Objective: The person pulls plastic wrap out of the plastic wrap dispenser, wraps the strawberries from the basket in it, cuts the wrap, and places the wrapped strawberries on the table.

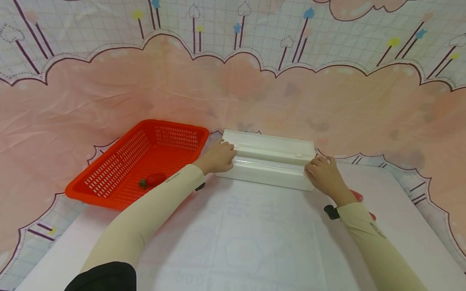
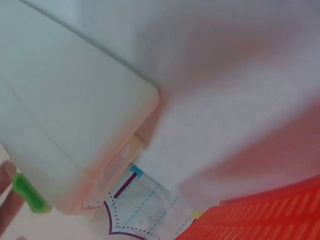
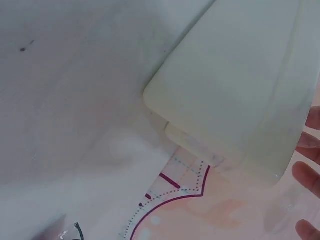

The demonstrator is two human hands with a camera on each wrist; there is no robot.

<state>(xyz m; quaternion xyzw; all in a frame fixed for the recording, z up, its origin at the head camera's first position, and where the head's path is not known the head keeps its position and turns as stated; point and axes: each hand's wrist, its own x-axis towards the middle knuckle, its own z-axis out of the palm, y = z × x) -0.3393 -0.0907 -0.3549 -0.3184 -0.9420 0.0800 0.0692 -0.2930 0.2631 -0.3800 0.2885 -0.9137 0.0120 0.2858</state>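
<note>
A long white cling film dispenser [image 1: 267, 178] lies on the table with its lid [image 1: 269, 141] raised at the back and clear film along its front part. My left hand [image 1: 216, 157] grips its left end, fingers bent over the edge. At the opposite end, my right hand [image 1: 327, 176] holds the box, with some fingertips [image 3: 306, 177] beyond its edge in the right wrist view. The left wrist view shows the box's underside [image 2: 65, 100] and a green slider [image 2: 31, 192] near the left fingers. The palms are turned out of sight.
An orange-red plastic basket [image 1: 100, 178] stands left of the box, holding a red fruit or vegetable [image 1: 154, 180] with a green top. Red items [image 1: 356, 196] lie behind my right wrist, partly hidden. A patterned cloth [image 1: 255, 97] hangs behind the white table [image 1: 236, 242].
</note>
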